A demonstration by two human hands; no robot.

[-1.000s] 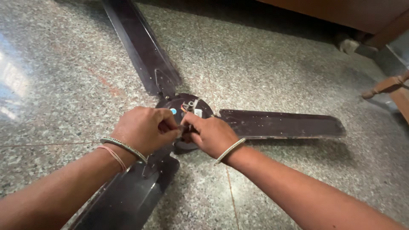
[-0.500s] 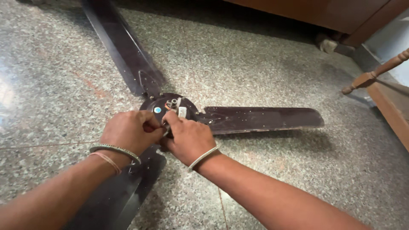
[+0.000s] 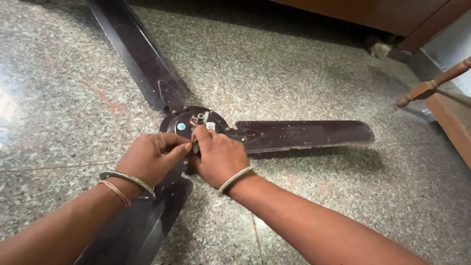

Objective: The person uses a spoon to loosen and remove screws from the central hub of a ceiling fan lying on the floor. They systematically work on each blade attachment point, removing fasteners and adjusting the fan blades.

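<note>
— Where is the fan [image 3: 294,135]?
— Flat on the floor [image 3: 304,73]. Both hands, left hand [image 3: 149,159] and right hand [image 3: 218,156], pinch small wires [image 3: 197,119] at its round middle [image 3: 189,125].
— Any tip?
— Hold gently, I think; don't tug.

I count one ceiling fan [image 3: 196,125] lying on the stone floor [image 3: 304,64], with three dark brown blades: one blade [image 3: 140,54] running toward the floor's far left corner, one blade [image 3: 304,135] pointing toward its right edge, and one blade [image 3: 142,221] coming toward the near edge under my arms. There is one round motor hub [image 3: 184,122] where they meet, carrying one small blue round spot [image 3: 181,126]. I see two hands on the hub, my left hand [image 3: 152,159] and my right hand [image 3: 218,157]. Bangles: two on the left wrist [image 3: 125,184], one on the right wrist [image 3: 234,179]. One turned wooden furniture leg [image 3: 431,86] shows at the right edge.
</note>
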